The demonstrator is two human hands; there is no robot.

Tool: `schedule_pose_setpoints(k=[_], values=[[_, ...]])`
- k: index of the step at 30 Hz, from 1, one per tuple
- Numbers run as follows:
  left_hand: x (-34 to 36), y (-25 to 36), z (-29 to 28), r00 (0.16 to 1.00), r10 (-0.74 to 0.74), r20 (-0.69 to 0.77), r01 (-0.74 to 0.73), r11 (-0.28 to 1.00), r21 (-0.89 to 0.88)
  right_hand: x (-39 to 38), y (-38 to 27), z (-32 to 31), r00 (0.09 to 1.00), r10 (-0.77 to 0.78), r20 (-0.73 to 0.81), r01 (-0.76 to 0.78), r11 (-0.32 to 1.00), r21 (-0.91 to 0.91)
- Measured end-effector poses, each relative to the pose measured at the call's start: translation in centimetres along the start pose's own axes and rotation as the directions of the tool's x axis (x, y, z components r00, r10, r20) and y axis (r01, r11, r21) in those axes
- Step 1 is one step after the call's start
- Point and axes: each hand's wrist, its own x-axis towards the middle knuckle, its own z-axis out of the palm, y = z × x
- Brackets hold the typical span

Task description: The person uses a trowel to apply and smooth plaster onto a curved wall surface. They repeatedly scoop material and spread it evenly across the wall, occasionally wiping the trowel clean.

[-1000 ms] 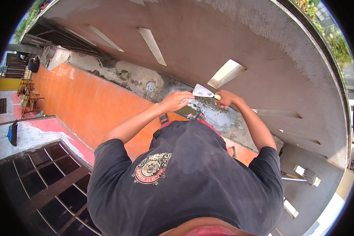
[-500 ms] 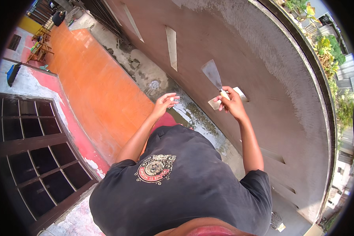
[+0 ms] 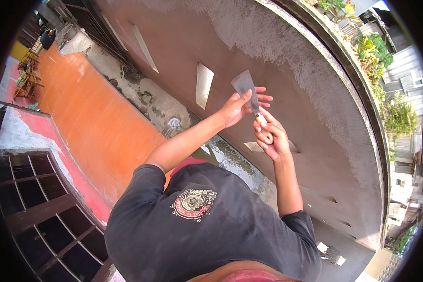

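Observation:
A putty knife with a wide metal blade and a pale wooden handle is in my right hand, whose fingers are closed round the handle. The blade points up and away, in front of the brown wall. My left hand is at the blade, its thumb on the near face and its stretched fingers passing behind to show on the far side. The blade thus lies between thumb and fingers; how firmly they press cannot be seen.
Along the right curves a brown plastered wall with slit openings, one a pale slot. Wet ground runs along its foot. To the left lie an orange tiled floor and a dark-framed window. A brush-like object rests at lower right.
My left hand has moved right and up from beside the knife onto its blade. The putty knife and my right hand have shifted slightly, and the view has turned a little.

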Motion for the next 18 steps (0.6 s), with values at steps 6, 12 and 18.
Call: schedule_pose_setpoints(k=[6,12,18], values=[[2.5,1.2,2.8,0.925,-0.031,-0.377,-0.092,0.948,-0.304,1.6,0.1,2.4,0.998,-0.015,-0.054,0.026,0.975,0.221],[3.2,1.9,3.5,0.866,-0.027,-0.5,-0.129,0.953,-0.275,2.3,0.0,3.4,0.995,-0.019,-0.096,0.03,0.993,0.113],[3.6,2.8,4.1,0.76,-0.027,-0.649,-0.19,0.947,-0.261,2.9,-0.1,4.5,0.992,-0.002,-0.128,-0.012,0.995,-0.103]])
